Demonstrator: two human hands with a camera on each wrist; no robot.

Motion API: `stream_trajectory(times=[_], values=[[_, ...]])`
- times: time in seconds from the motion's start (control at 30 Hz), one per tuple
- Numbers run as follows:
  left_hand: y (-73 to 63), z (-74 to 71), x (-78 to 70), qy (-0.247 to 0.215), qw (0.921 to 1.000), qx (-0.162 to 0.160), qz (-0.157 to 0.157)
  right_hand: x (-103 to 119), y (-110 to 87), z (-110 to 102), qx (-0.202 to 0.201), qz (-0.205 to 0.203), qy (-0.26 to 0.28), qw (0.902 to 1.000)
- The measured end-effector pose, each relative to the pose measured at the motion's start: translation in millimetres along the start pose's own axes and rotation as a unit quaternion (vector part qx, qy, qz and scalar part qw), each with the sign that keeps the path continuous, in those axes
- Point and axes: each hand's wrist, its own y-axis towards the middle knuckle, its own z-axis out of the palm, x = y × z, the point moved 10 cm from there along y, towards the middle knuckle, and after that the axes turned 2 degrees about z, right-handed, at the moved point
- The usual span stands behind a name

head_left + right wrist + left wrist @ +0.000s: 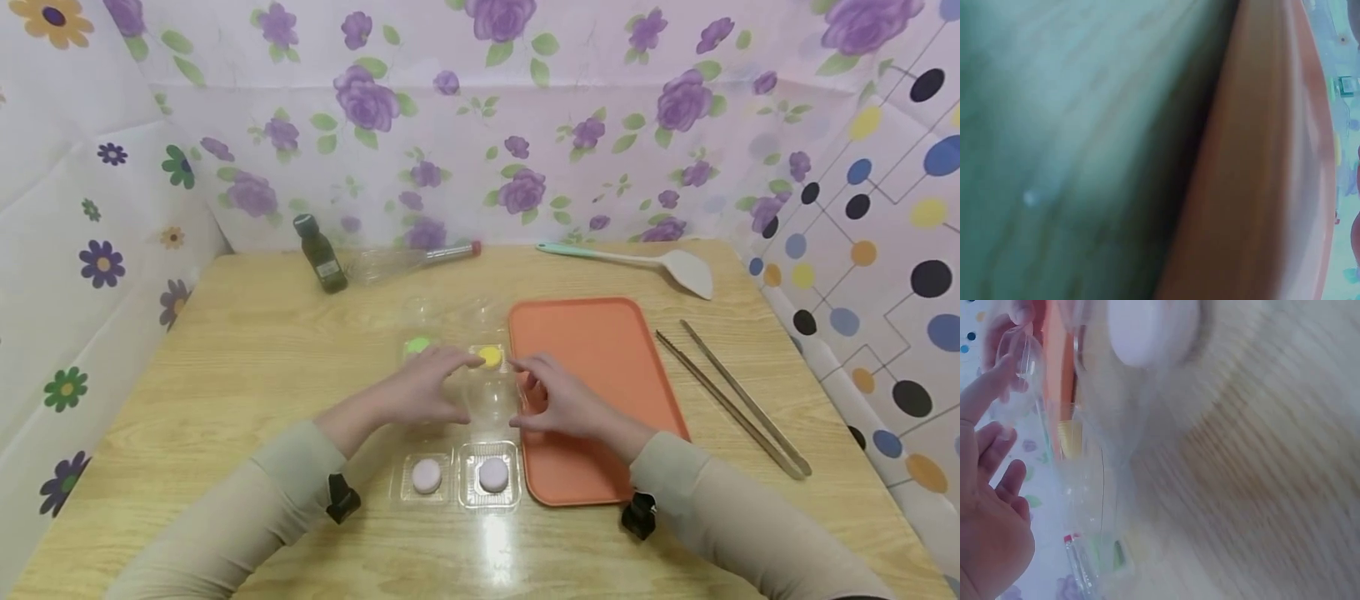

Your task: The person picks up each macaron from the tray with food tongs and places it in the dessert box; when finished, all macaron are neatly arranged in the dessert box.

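Note:
Between my two hands, in the head view, is a clear domed plastic lid [492, 398], behind an open clear box [465, 500] with a round pale-lilac piece [493, 475] in it. My left hand [420, 387] curves around the lid's left side, with a fingertip at the lid [1019, 369] in the left wrist view. My right hand [566, 400] holds its right side, over the tray's edge. Farther back, a round yellow piece [491, 357] sits in another box. The left hand partly hides a green piece [417, 344].
A second lilac piece [427, 476] sits in the box at front left. An orange tray [600, 358] lies right, then metal tongs [738, 392]. At the back are a dark bottle [321, 254], a whisk [420, 258] and a spatula [637, 260].

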Motion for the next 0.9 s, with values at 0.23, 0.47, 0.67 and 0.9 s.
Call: stream_trajectory(times=[0.23, 0.47, 0.67, 0.9], values=[[0.6, -1.1, -0.3, -0.107, 0.9941, -0.014, 0.010, 1, -0.7, -5, -0.031, -0.020, 0.070, 0.9968], [0.2, 2.6, -1.2, -0.123, 0.9922, -0.011, 0.021, 5, 1.9, -2, -0.011, -0.018, 0.043, 0.9989], [-2.4, 4.0, -6.6, -0.091, 0.9953, -0.029, 0.016, 16, 1.2, -7, -0.032, -0.039, 0.013, 0.9986], [-0.6, -2.9, -16.9, 0.032, 0.9954, -0.085, 0.028, 31, -1.9, -16, -0.086, -0.092, -0.029, 0.9916]])
